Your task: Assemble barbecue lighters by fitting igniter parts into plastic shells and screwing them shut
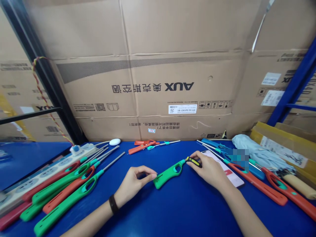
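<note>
A green gas lighter lies on the blue tabletop in front of me, with a teal trigger and no long metal tube showing at its neck. My left hand, a dark band on its wrist, pinches the lighter's butt end between thumb and fingers. In my right hand is a short black-and-yellow screwdriver. Its tip meets the teal neck of the lighter; exactly how they touch is too small to tell.
Several red and green lighters lie at left beside a white power strip. Opened orange lighter parts sit at the back. At right are a phone, more red lighters and a folded umbrella. Cardboard walls off the back.
</note>
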`<state>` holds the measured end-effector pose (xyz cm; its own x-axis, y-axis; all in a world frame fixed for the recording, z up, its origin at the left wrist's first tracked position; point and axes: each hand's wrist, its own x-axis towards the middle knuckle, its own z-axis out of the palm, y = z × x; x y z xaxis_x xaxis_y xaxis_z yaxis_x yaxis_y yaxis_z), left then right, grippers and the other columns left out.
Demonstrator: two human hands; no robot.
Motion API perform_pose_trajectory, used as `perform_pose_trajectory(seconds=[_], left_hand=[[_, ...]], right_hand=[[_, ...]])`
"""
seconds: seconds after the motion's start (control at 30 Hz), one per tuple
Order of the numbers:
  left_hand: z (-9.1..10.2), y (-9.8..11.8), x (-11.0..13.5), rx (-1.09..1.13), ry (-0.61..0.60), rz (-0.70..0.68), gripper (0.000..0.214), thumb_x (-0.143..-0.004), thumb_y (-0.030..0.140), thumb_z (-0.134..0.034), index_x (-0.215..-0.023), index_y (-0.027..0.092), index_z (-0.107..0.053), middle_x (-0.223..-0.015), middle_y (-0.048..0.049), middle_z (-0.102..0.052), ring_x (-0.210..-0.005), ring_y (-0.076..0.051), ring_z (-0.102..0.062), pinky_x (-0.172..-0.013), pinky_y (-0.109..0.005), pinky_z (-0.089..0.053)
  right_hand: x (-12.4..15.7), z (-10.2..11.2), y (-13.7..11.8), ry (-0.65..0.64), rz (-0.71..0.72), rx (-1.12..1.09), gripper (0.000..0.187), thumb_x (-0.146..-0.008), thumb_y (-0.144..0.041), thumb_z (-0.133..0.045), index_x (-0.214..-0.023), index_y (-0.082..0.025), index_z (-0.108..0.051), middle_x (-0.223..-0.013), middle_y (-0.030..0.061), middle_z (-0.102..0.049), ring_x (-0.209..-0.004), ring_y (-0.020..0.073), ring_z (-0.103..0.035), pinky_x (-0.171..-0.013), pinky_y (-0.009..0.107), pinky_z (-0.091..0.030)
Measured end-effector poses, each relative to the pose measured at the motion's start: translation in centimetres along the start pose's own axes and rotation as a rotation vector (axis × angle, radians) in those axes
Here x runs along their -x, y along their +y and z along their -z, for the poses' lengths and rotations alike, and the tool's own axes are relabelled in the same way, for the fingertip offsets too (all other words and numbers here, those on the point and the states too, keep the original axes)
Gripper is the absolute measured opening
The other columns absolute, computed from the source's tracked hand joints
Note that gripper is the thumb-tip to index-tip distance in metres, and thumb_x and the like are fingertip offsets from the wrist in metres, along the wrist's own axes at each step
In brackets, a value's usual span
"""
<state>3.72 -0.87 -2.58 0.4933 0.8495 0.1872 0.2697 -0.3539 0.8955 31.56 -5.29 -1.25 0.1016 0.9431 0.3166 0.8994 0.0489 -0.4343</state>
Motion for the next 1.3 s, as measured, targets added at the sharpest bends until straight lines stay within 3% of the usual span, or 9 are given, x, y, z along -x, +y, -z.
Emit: perform_pose_trajectory(seconds=[0.17, 0.53, 0.63, 0.77, 0.93, 1.1, 1.2, 1.3], left_hand=[[-0.3, -0.2, 0.2, 0.005, -0.048, 0.011, 0.027, -0.08, 0.041, -0.064, -0.082, 0.015, -0.07, -0.087, -0.0053, -0.072, -0.083, -0.02, -0.065, -0.078, -0.03, -0.05], [-0.2, -0.1, 0.4, -0.438, -0.024, -0.32, 0.019, -0.09, 0.033, -0.055, -0.089, 0.025, -0.071, -0.088, -0.0031, -0.064, -0.085, -0.017, -0.056, -0.078, -0.03, -0.045], [-0.1, -0.2, 0.5, -0.532, -0.012, -0.428, 0.022, -0.092, 0.031, -0.05, -0.089, 0.023, -0.07, -0.089, -0.0039, -0.062, -0.084, -0.018, -0.055, -0.081, -0.033, -0.044], [0.0, -0.4, 0.5, -0.629, 0.008, -0.546, 0.02, -0.093, 0.025, -0.048, -0.091, 0.023, -0.068, -0.088, -0.0035, -0.061, -0.083, -0.017, -0.055, -0.09, -0.04, -0.041], [0.3, -0.2, 0.6, -0.713, -0.014, -0.659, 0.019, -0.092, 0.017, -0.049, -0.091, 0.024, -0.067, -0.088, -0.002, -0.061, -0.083, -0.016, -0.056, -0.095, -0.043, -0.038], [0.9, 0.1, 1.0, -0.761, -0.057, -0.69, 0.017, -0.09, 0.021, -0.055, -0.102, 0.026, -0.066, -0.094, -0.0017, -0.063, -0.087, -0.016, -0.059, -0.1, -0.046, -0.036], [1.0, 0.0, 1.0, -0.763, -0.028, -0.681, 0.025, -0.086, 0.031, -0.061, -0.111, 0.025, -0.062, -0.098, -0.0031, -0.064, -0.09, -0.018, -0.061, -0.101, -0.048, -0.037], [0.6, -0.2, 0.9, -0.746, 0.02, -0.619, 0.035, -0.081, 0.041, -0.065, -0.111, 0.024, -0.062, -0.096, -0.0037, -0.066, -0.088, -0.02, -0.063, -0.101, -0.052, -0.037]], right_hand=[[0.1, 0.1, -0.2, -0.01, -0.016, -0.005, 0.008, -0.083, -0.035, -0.056, -0.087, -0.029, -0.056, -0.09, -0.0022, -0.073, -0.084, 0.0228, -0.068, -0.061, 0.028, -0.046], [0.1, -0.1, 0.2, 0.021, -0.001, -0.042, 0.008, -0.081, -0.034, -0.059, -0.085, -0.027, -0.058, -0.083, -0.0005, -0.072, -0.077, 0.0239, -0.067, -0.057, 0.029, -0.044], [-0.1, -0.1, 0.0, 0.077, 0.041, -0.083, 0.012, -0.086, -0.037, -0.052, -0.093, -0.027, -0.055, -0.093, 0.0015, -0.07, -0.084, 0.0232, -0.066, -0.067, 0.031, -0.048], [-0.5, -0.1, -0.6, 0.253, 0.131, -0.191, 0.026, -0.094, -0.037, -0.035, -0.113, -0.022, -0.045, -0.114, 0.0101, -0.06, -0.106, 0.0229, -0.058, -0.086, 0.036, -0.046], [-0.6, 0.0, -1.5, 0.374, 0.165, -0.319, 0.027, -0.094, -0.038, -0.036, -0.113, -0.021, -0.046, -0.109, 0.0116, -0.059, -0.101, 0.0251, -0.059, -0.086, 0.041, -0.047], [-0.7, 1.4, -5.3, 0.561, 0.17, -0.664, 0.026, -0.09, -0.039, -0.049, -0.112, -0.026, -0.048, -0.106, 0.0074, -0.065, -0.09, 0.0224, -0.066, -0.079, 0.039, -0.052], [-1.1, 2.0, -9.1, 0.507, 0.249, -0.902, 0.025, -0.089, -0.039, -0.052, -0.11, -0.026, -0.045, -0.104, 0.0059, -0.068, -0.076, 0.0188, -0.07, -0.066, 0.032, -0.056], [-1.2, 1.2, -12.2, 0.419, 0.286, -1.008, 0.022, -0.09, -0.036, -0.051, -0.108, -0.026, -0.045, -0.103, 0.005, -0.067, -0.067, 0.0162, -0.07, -0.058, 0.027, -0.056]])
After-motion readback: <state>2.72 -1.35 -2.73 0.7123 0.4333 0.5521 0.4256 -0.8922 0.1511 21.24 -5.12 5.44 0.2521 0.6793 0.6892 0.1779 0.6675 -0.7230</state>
